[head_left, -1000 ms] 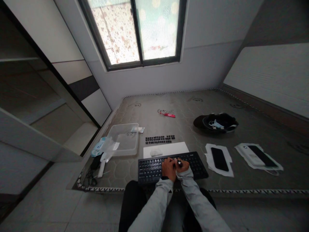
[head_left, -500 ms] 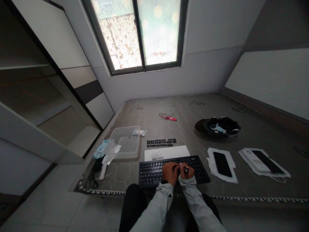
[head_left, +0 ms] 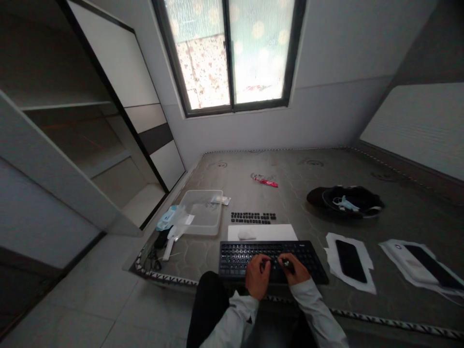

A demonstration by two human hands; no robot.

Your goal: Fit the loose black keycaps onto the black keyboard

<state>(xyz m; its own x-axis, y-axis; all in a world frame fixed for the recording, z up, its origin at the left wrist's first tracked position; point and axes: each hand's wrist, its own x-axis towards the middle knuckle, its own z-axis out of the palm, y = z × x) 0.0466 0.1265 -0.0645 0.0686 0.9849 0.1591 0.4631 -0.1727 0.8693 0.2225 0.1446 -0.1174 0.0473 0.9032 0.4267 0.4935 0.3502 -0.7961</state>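
A black keyboard [head_left: 232, 266] lies near the bed's front edge, some of its keys hidden under my hands. My left hand [head_left: 257, 275] is over its middle with curled fingers; a small dark thing shows at the fingertips, too small to name for sure. My right hand [head_left: 296, 271] is closed on a dark stick-like tool [head_left: 288, 264], its end pointing up toward me. The two hands are slightly apart. Behind the keyboard, loose black keycaps [head_left: 250, 218] lie in rows, beyond a white sheet [head_left: 271, 232] with a crumpled white wipe [head_left: 247, 235] on it.
On the left stand a clear plastic bin [head_left: 201, 227], a blue packet [head_left: 167, 218] and a white-handled thing [head_left: 168, 249]. A red packet [head_left: 268, 182] lies farther back. To the right are a dark cap [head_left: 326, 203] and phones [head_left: 351, 261] on white cloths.
My view has shifted, so everything sits farther right. My hands have drawn apart, the right one moving right with the tool and showing more of the keyboard between them.
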